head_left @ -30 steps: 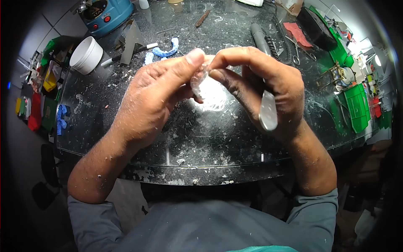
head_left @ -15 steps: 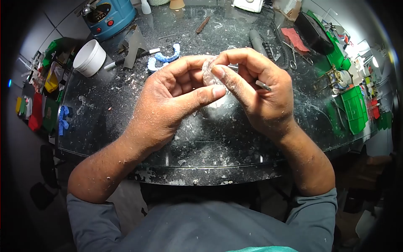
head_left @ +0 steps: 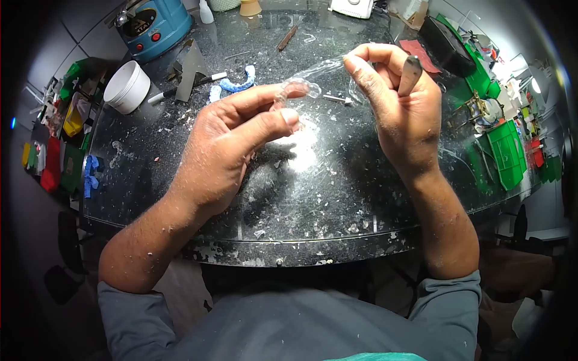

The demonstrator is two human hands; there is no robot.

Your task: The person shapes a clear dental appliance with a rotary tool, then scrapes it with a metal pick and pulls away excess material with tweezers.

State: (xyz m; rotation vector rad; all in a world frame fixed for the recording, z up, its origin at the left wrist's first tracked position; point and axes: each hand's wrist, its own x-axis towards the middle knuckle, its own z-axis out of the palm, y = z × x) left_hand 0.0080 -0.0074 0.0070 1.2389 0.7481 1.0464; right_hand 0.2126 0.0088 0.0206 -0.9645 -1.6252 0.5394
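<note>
My left hand (head_left: 235,129) pinches a clear plastic dental tray (head_left: 310,90) between thumb and fingers, its curved rim showing past the fingertips. From it a clear plastic strip (head_left: 322,67) stretches up and right to my right hand (head_left: 400,90), whose thumb and forefinger grip the strip's far end. A slim tool (head_left: 410,75) with a broad greyish end is also tucked in my right hand; the rest of it is hidden. Between the hands, a small metal bur-like pin (head_left: 337,98) is seen against the table. White dust covers both hands.
The dark table (head_left: 301,204) is strewn with shavings. Blue horseshoe-shaped dental pieces (head_left: 241,81), a marker (head_left: 208,79) and a white tub (head_left: 127,87) lie left. A blue machine (head_left: 158,27) stands behind them; a green tray (head_left: 504,155) and red sheet (head_left: 419,55) are right.
My hands have moved apart. The right hand has gone up and right, drawing out the clear strip, and the tool in it has turned. My left hand still holds the tray.
</note>
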